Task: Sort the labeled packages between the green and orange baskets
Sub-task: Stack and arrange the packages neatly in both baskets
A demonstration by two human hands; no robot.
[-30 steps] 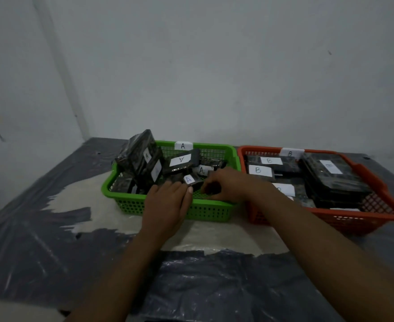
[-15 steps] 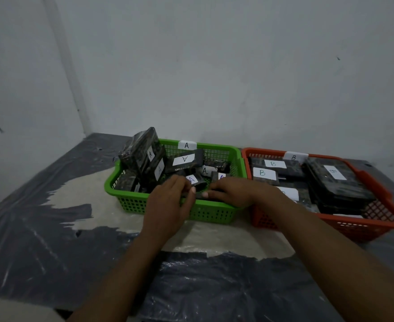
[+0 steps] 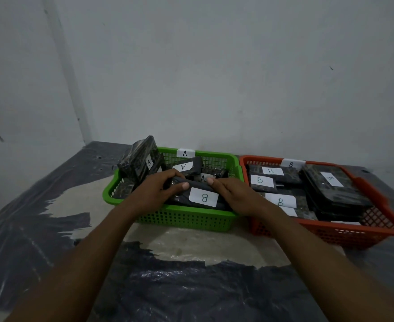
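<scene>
A black package labeled B (image 3: 197, 194) lies over the front of the green basket (image 3: 184, 220), which carries an A tag on its back rim. My left hand (image 3: 155, 192) grips the package's left end and my right hand (image 3: 234, 196) grips its right end. Behind it, several black packages labeled A (image 3: 184, 167) fill the green basket, one (image 3: 142, 159) standing upright at the left. The orange basket (image 3: 330, 232) to the right, tagged B, holds several black packages labeled B (image 3: 264, 182).
Both baskets sit side by side near the white back wall on a table covered with dark plastic sheeting (image 3: 191, 291) with a pale worn patch (image 3: 75, 205). A wall corner stands at the left.
Both hands were reaching among the packages in the green basket; now they hold a B-labeled package raised at the basket's front. The view has shifted slightly.
</scene>
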